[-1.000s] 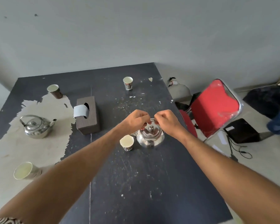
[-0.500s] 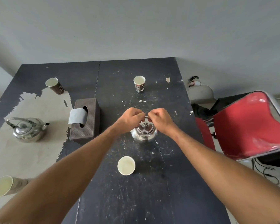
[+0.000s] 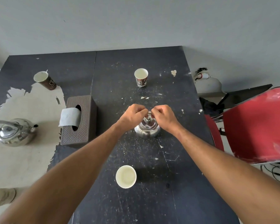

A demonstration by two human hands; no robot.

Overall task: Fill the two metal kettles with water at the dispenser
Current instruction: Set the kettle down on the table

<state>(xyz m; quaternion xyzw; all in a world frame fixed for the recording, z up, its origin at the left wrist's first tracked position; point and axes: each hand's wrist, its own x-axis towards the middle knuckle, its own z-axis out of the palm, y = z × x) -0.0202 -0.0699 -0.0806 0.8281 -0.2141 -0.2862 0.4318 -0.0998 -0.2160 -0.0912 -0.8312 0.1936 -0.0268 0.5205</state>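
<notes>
In the middle of the frame, the left hand [image 3: 133,112] and the right hand [image 3: 163,114] meet above a small metal kettle [image 3: 147,130]. The fingers of both hands are curled around its thin wire handle [image 3: 149,112], one hand on each end. This grip with two hands probably keeps the handle upright and the kettle level, so that it can be lifted from the dark table [image 3: 176,199] without swinging. The lid is on. I cannot tell if the kettle stands on the table or is already a little above it.

The second kettle [image 3: 14,131] stands alone at the left edge of the frame, on the pale worn part of the table, well apart from the hands. No dispenser is visible, so I judge the filling is not yet begun. A paper cup [image 3: 126,176] stands in the lower middle of the frame, near the forearms, and a careless move could knock it.
</notes>
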